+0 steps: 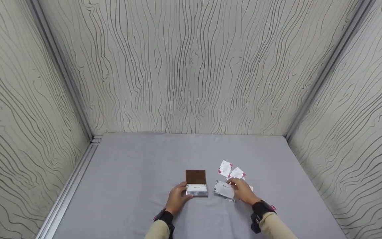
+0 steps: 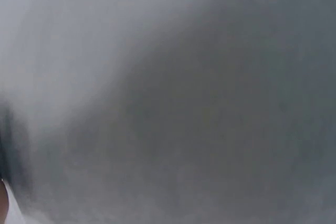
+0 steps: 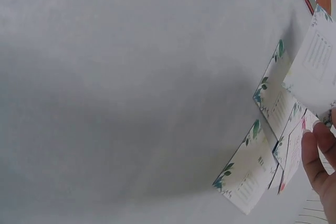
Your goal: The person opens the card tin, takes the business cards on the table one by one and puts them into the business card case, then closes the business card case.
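In the head view my left hand (image 1: 176,199) grips the left side of a small card case (image 1: 196,176), fingers at its far part and thumb along the near edge. The case's brown lid stands raised, and a white card (image 1: 196,188) lies in its silvery base. My right hand (image 1: 244,191) pinches a white card with leafy corners (image 1: 224,190), just right of the case. Seen from the right wrist, this held card (image 3: 313,72) is lifted over other leaf-cornered cards (image 3: 244,169) on the cloth. The left wrist view shows mostly blurred grey cloth, with the case outside it.
Beyond my right hand lie cards with red floral corners (image 1: 225,168), another similar card (image 1: 237,173) overlapping close by. A grey cloth (image 1: 138,166) covers the table. Wood-patterned panels (image 1: 191,73) rise at the back and both sides, and a metal rail (image 1: 68,189) runs along the left edge.
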A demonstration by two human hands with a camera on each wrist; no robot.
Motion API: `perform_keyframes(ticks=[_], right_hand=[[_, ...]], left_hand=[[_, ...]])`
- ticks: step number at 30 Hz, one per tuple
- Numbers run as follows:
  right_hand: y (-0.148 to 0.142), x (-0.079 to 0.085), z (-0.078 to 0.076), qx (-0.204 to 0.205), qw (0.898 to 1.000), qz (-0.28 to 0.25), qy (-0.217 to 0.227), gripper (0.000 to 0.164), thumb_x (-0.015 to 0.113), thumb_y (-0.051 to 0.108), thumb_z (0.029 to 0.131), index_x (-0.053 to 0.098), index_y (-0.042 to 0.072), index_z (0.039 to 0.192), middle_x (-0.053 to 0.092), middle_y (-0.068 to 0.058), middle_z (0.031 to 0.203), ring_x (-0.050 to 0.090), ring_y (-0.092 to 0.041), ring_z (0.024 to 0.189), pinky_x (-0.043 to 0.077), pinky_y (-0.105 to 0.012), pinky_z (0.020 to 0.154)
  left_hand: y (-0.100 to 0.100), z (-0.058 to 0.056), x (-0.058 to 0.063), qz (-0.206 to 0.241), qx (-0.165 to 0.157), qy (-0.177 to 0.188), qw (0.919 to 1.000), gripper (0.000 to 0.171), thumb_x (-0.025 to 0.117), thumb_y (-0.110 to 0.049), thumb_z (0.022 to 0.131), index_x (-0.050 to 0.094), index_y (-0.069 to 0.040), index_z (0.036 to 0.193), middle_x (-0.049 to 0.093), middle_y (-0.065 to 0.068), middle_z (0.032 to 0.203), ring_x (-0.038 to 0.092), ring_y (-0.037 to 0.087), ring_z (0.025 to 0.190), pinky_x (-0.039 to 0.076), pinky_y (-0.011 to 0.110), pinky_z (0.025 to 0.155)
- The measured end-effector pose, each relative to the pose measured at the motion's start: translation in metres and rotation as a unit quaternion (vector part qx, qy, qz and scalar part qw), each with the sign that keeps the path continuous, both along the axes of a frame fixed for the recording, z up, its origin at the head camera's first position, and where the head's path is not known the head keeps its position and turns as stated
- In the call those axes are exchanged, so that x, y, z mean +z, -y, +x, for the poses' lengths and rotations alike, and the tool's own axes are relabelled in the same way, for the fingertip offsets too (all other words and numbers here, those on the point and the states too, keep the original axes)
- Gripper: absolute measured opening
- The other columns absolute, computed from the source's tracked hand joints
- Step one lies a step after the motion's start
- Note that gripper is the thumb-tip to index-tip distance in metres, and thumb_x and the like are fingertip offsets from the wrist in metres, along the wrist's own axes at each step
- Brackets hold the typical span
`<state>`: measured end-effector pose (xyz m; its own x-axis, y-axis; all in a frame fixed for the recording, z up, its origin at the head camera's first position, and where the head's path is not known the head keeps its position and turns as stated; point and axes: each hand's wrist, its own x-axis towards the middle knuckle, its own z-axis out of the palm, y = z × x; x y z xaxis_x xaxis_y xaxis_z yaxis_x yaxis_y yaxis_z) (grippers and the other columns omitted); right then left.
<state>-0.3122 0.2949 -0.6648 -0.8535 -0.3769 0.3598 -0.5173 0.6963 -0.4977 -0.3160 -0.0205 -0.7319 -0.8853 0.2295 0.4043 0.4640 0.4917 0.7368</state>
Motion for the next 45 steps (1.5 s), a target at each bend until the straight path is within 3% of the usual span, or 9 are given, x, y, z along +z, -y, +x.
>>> perform_keyframes(ticks=[8, 16, 34, 45], right_hand=[[0.011, 0.001, -0.003, -0.015, 1.0, -0.017, 0.007, 0.038, 0.056, -0.02, 0.07, 0.067, -0.001, 0.101, 0.066, -0.01, 0.092, 0.06, -0.029, 0.086, 0.05, -0.046, 0.078], [0.027, 0.004, -0.009, -0.027, 0.999, -0.029, -0.002, 0.03, 0.058, -0.02, 0.081, 0.067, 0.0, 0.102, 0.065, -0.009, 0.088, 0.059, -0.028, 0.082, 0.049, -0.039, 0.072], [0.059, 0.013, -0.019, -0.027, 0.999, -0.028, -0.022, 0.026, 0.062, -0.014, 0.084, 0.069, 0.004, 0.101, 0.07, -0.008, 0.096, 0.061, -0.025, 0.089, 0.056, -0.037, 0.073], [0.08, 0.014, -0.02, 0.01, 0.998, -0.033, -0.061, 0.023, 0.065, -0.013, 0.083, 0.072, 0.002, 0.099, 0.071, -0.007, 0.095, 0.063, -0.025, 0.085, 0.056, -0.034, 0.072]], left_hand=[[0.0, 0.001, 0.0, -0.006, -0.002, -0.011, 0.9999, 0.034, 0.082, -0.009, 0.078, 0.07, 0.01, 0.104, 0.062, 0.027, 0.123, 0.057, 0.043, 0.118, 0.045, 0.054, 0.102], [0.002, -0.002, -0.005, -0.022, -0.003, -0.022, 0.9995, 0.034, 0.082, -0.011, 0.078, 0.071, 0.009, 0.103, 0.064, 0.026, 0.122, 0.058, 0.042, 0.117, 0.046, 0.051, 0.101], [0.0, -0.001, -0.004, -0.011, -0.001, -0.009, 0.9999, 0.034, 0.081, -0.008, 0.078, 0.07, 0.01, 0.105, 0.062, 0.027, 0.123, 0.058, 0.043, 0.118, 0.045, 0.054, 0.102], [0.0, -0.001, -0.005, -0.009, 0.004, 0.002, 1.0, 0.039, 0.081, -0.012, 0.079, 0.069, 0.01, 0.108, 0.061, 0.027, 0.126, 0.057, 0.042, 0.119, 0.045, 0.053, 0.103]])
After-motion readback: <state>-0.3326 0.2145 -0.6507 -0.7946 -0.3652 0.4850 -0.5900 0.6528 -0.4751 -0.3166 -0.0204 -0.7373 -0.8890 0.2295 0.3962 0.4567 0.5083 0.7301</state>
